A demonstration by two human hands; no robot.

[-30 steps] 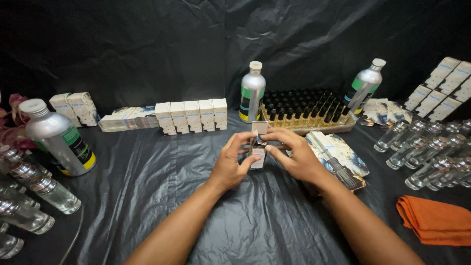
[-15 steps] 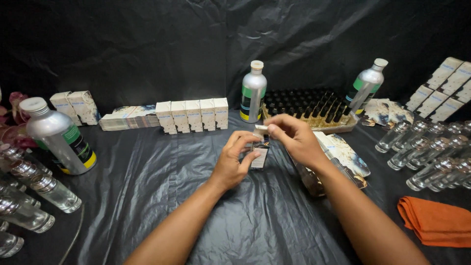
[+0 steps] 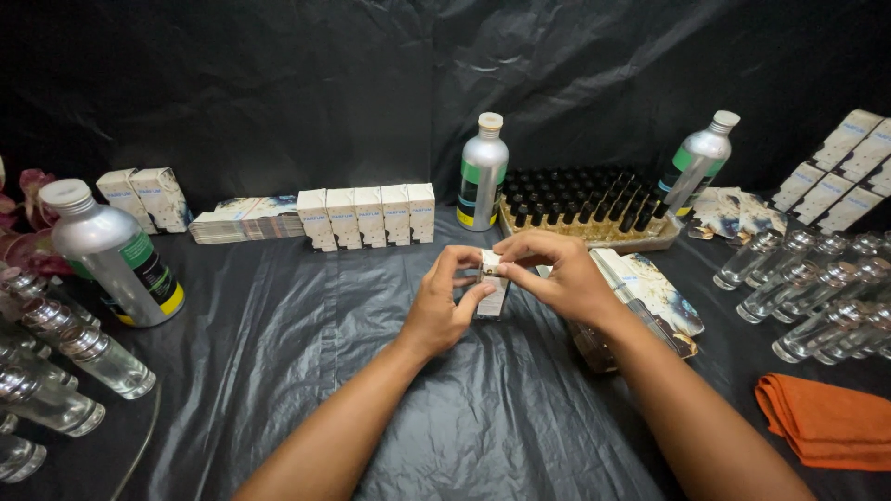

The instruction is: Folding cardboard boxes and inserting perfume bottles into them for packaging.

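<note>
Head view: left hand grips a small upright white cardboard carton with dark printed face around its sides, carton standing on the black plastic sheet covering the table at centre. Right hand pinches the carton's top flap between thumb and fingertips, pressing it at the carton's upper edge. Behind: row of five closed white cartons, silver aluminium bottle with green label and white cap, tray of small amber vials with black caps. Just right of the right hand: stack of flat printed carton blanks. Far right: folded orange cloth, clear glass bottles lying on their sides
</note>
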